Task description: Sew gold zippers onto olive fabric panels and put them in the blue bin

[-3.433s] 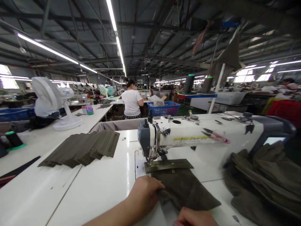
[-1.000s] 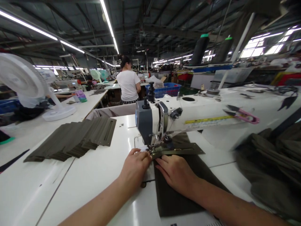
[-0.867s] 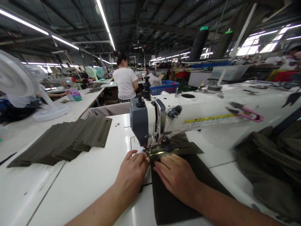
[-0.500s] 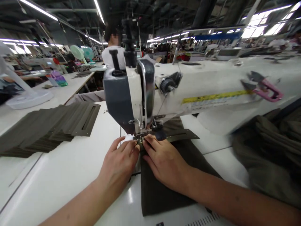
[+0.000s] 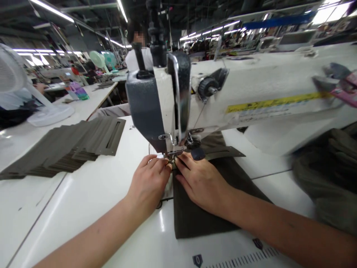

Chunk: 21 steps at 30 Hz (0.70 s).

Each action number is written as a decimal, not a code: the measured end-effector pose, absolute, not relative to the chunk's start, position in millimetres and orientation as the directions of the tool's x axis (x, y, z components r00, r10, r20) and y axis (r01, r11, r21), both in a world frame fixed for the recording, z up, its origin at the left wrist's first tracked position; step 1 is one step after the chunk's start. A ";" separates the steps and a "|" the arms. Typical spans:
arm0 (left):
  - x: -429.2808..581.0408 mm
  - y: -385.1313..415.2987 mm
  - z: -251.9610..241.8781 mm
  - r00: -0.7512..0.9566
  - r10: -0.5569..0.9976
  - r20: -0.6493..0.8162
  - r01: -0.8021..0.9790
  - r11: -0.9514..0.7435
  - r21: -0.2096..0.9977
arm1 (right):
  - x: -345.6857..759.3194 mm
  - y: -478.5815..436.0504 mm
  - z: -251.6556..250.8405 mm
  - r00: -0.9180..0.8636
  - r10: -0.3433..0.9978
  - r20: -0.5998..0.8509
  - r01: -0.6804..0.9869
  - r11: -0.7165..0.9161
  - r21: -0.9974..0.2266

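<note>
Dark olive fabric [image 5: 205, 219] lies flat under the needle area of a white and grey sewing machine [image 5: 145, 108]. My left hand [image 5: 152, 180] is closed, its fingertips pinching at the fabric's left edge beside the presser foot [image 5: 173, 154]. Just right of the needle, my right hand [image 5: 205, 182] has its thumb and fingers pressed together on the same fabric. What exactly sits between the fingertips is partly hidden. A slotted olive strip [image 5: 230, 152] lies across the fabric behind my right hand.
Stacked slotted olive pieces [image 5: 83, 143] fan out on the table at left. A heap of olive cloth [image 5: 334, 178] lies at right. Pink-handled snips [image 5: 346, 89] rest against the machine arm. A white fan [image 5: 50, 113] stands at far left; a person [image 5: 139, 57] is behind.
The fabric's near edge has moved away from me, toward the machine, with both hands staying close by the needle. The whole view has shifted slightly, putting the machine higher and further right.
</note>
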State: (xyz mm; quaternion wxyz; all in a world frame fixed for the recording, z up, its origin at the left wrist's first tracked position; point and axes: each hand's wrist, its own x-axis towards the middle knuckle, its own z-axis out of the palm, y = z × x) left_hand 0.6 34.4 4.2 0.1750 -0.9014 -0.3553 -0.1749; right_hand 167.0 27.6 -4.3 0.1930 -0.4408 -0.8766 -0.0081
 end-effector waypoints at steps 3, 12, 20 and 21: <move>0.3 35.3 2.7 0.682 0.573 0.455 0.701 -0.690 -0.182 | 166.4 29.1 -4.8 -0.540 0.766 0.349 0.777 0.613 -0.143; -4.5 39.2 -5.5 0.652 0.573 0.496 0.701 -0.706 -0.106 | 170.1 42.9 -11.8 -0.462 0.796 0.392 0.781 0.574 -0.245; -8.1 38.3 -6.7 0.614 0.603 0.510 0.713 -0.700 -0.031 | 168.4 44.7 -17.2 -0.429 0.769 0.474 0.762 0.590 -0.267; -8.1 38.5 -6.2 0.615 0.608 0.502 0.715 -0.698 -0.031 | 168.0 44.6 -17.0 -0.434 0.767 0.474 0.766 0.590 -0.254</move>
